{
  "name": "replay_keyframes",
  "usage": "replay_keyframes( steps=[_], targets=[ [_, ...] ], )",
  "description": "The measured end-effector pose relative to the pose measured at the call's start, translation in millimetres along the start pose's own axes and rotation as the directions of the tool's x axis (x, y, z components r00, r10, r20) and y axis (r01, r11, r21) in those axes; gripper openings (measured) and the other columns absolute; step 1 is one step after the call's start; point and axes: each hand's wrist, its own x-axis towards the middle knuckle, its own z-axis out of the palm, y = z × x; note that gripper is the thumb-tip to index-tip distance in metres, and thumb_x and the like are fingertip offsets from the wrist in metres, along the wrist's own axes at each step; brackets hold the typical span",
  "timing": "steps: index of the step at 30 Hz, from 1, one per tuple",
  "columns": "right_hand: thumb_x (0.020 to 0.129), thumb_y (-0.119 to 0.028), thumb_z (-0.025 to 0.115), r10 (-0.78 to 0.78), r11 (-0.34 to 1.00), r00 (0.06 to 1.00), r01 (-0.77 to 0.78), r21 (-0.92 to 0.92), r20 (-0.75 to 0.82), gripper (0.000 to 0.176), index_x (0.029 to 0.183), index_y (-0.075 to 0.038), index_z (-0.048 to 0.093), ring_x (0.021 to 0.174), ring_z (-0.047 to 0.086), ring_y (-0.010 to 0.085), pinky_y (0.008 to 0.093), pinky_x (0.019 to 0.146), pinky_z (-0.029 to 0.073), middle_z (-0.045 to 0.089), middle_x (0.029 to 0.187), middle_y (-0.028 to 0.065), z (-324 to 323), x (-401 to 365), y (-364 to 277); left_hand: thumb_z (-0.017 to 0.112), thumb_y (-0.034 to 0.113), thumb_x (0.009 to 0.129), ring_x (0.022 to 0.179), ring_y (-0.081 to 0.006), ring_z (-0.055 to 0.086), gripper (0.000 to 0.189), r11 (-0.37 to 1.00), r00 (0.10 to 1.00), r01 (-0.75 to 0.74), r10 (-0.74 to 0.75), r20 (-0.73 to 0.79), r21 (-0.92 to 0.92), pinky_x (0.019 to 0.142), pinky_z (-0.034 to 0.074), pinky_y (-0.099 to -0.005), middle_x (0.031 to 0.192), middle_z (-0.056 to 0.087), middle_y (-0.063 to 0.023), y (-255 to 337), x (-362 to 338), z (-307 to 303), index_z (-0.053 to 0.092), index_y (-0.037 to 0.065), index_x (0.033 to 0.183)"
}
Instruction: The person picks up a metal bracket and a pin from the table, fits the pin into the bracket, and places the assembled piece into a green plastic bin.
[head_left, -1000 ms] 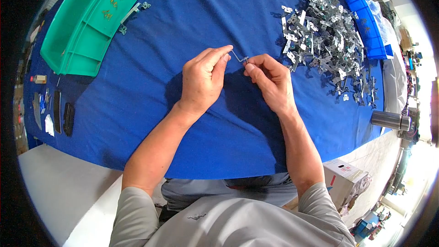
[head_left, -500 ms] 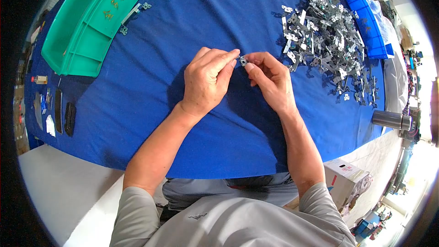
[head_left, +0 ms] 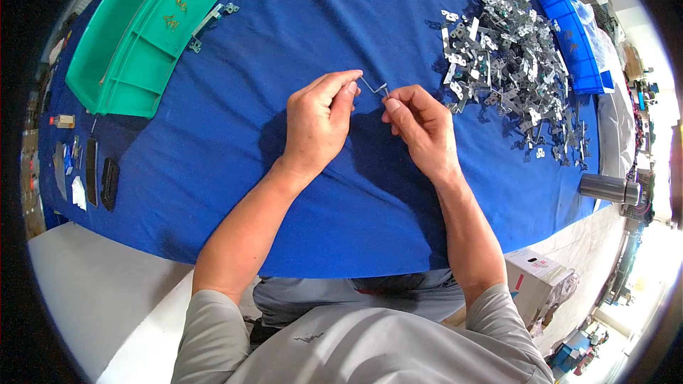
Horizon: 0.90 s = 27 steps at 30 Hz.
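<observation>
Left hand: I see it at mid-surface, thumb and forefinger pinched shut on the left end of the bracket.
Right hand: just beside the left, its fingers closed on the bracket's right end.
Bracket: a thin bent metal strip, held between the two hands and raised off the cloth, above the middle of the surface.
Surface: covered by a blue cloth.
Pile: loose metal brackets heaped on the cloth to the far right, well apart from the hands, with strays trailing towards the near edge.
Blue bin: touching the pile's far side; a pale bag-like thing lies at its rim, but I cannot make out what is inside.
Green tray: far left, ribbed face with gold lettering towards me; I cannot tell what it holds.
Long bracket: lies on the cloth against the green tray's right edge, outside it.
Cylinder: metal, lying at the right edge.
Box: cardboard, below the surface's near right edge.
</observation>
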Motion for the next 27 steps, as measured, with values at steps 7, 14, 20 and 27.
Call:
replay_keyframes(
  steps=[7,14,20,27],
  targets=[
    [0.103,-0.016,0.064,0.006,0.999,1.000,-0.007,-0.053,-0.017,0.016,0.102,0.000,0.066,0.070,0.058,0.0057,0.0241,0.062,0.048,0.067,0.079,0.0025,0,0,-1,0.063,0.008,0.100,0.071,-0.0126,0.068,0.020,0.986,0.991,-0.131,0.131,0.005,0.099,0.059,0.054,-0.0279,0.089,0.074,-0.0092,-1,1,-1,0.074,0.003,0.115],
    [0.099,-0.010,0.067,-0.011,0.978,0.999,0.000,-0.207,-0.051,0.011,0.100,0.001,0.066,0.071,0.060,0.0052,0.0240,0.062,0.048,0.064,0.075,0.0013,-3,3,2,0.069,0.003,0.094,0.081,-0.0208,0.070,0.017,0.929,0.947,-0.313,0.320,-0.009,0.197,0.072,0.055,-0.0324,0.093,0.074,-0.0127,6,4,-3,0.076,0.001,0.109],
    [0.099,-0.010,0.068,0.006,0.999,0.996,-0.003,0.037,-0.092,0.012,0.104,0.001,0.066,0.073,0.062,0.0061,0.0245,0.063,0.052,0.065,0.082,0.0026,4,4,4,0.071,0.001,0.091,0.083,-0.0246,0.069,0.018,0.917,0.941,-0.331,0.340,0.002,0.224,0.075,0.055,-0.0345,0.094,0.075,-0.0120,6,3,-2,0.077,0.002,0.107],
    [0.100,-0.011,0.066,-0.044,0.973,0.998,0.033,-0.228,-0.041,0.018,0.114,0.000,0.063,0.073,0.056,0.0063,0.0230,0.064,0.047,0.064,0.089,0.0011,-5,3,9,0.072,0.001,0.089,0.082,-0.0249,0.068,0.018,0.904,0.923,-0.384,0.384,0.039,0.190,0.074,0.054,-0.0349,0.093,0.075,-0.0116,8,3,-1,0.077,0.003,0.106]
  ],
)
